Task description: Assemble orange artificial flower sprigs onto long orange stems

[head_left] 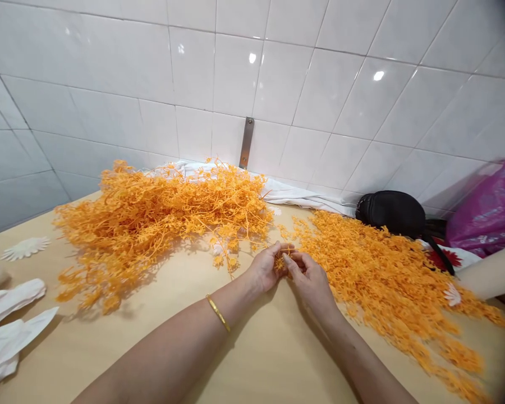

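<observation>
Both hands meet over the middle of the table, fingers closed around a small orange plastic flower piece. My left hand wraps it from the left, while my right hand pinches at it from the right, thumb on top. The fingers hide part of the piece. Left of the hands rises a tangled heap of orange branched flower stems. On the right spreads a flatter pile of loose orange flower pieces, close beside my right hand.
White petal shapes and white cloth-like pieces lie at the left edge. A white cloth runs along the tiled wall. At right stand a black pouch and a purple bag. A metal strip is fixed to the wall.
</observation>
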### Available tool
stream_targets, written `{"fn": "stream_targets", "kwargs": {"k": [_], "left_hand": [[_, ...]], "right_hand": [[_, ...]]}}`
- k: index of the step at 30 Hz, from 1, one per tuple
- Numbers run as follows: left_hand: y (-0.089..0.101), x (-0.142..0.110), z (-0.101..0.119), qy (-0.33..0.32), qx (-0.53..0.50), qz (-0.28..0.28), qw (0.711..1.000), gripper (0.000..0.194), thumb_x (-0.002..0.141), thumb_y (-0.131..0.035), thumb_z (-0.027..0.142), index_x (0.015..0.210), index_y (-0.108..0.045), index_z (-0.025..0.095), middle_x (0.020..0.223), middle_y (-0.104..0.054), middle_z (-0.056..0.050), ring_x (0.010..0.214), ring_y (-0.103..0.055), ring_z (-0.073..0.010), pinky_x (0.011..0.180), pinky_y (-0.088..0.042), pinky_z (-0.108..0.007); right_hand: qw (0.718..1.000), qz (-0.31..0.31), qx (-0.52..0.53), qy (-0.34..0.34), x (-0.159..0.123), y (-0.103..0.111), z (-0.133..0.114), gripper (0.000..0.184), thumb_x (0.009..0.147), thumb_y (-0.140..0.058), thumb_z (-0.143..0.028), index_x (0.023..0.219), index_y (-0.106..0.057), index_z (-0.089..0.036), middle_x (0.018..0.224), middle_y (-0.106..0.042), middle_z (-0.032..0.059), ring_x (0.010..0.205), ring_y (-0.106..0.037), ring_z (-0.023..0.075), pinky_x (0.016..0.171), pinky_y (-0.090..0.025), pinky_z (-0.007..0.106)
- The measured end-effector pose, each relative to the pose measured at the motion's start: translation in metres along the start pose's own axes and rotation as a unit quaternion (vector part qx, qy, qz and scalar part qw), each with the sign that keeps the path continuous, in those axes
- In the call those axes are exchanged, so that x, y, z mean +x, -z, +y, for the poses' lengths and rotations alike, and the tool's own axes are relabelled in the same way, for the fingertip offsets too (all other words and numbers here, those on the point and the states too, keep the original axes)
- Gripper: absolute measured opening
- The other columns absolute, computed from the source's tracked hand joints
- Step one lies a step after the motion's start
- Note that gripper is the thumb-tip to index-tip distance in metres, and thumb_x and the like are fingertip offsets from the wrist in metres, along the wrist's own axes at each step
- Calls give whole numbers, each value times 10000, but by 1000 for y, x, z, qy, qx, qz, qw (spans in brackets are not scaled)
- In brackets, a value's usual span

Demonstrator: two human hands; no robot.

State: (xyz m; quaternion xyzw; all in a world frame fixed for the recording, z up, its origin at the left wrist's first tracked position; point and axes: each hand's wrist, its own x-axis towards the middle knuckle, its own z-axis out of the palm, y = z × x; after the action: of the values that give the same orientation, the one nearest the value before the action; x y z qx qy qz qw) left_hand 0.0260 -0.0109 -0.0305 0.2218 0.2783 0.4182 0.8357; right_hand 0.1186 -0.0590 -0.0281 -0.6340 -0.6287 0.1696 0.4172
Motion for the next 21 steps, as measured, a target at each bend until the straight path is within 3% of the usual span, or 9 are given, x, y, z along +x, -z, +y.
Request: {"fn": "stream_targets", "kwargs": {"k": [5,9,13,17,21], "left_hand": [[-3,-2,-6,18,-1,-64,998,229,734,-533,340,681,-589,124,625,-594,-28,574,-547,-113,626,-423,-235],[1,-6,-6,-9,36,-122,992,155,615,-669,212,737,-615,132,657,-609,-5,609,-558,-103,617,-418,-210],[3,-5,-2,-10,54,-89,994,189,624,-669,216,796,-629,149,701,-623,-7,633,-566,-103,600,-429,-209],[2,-5,-1,-10,61,-59,996,83,637,-645,173,697,-613,124,644,-610,-25,599,-567,-117,593,-438,-233],[-1,-2,-7,-30,46,-16,998,141,672,-571,116,539,-525,115,497,-538,-13,447,-494,-86,491,-390,-207]], "right_hand": [[996,50,-72,24,0,-2,2,154,760,-417,-256,757,-549,-176,702,-583,34,662,-508,165,603,-361,269],[991,58,-109,50,-4,-1,-5,201,707,-397,-128,819,-557,-179,759,-592,47,718,-510,167,649,-357,264],[993,56,-92,37,-3,4,-6,172,738,-404,-172,754,-575,-181,721,-600,38,671,-510,152,600,-347,240],[998,15,-61,24,-3,9,-2,213,790,-383,-255,699,-560,-181,655,-591,15,605,-505,136,543,-324,228],[987,-23,-131,88,-3,11,1,256,821,-344,-258,682,-543,-176,666,-588,28,607,-484,134,562,-304,242]]}}
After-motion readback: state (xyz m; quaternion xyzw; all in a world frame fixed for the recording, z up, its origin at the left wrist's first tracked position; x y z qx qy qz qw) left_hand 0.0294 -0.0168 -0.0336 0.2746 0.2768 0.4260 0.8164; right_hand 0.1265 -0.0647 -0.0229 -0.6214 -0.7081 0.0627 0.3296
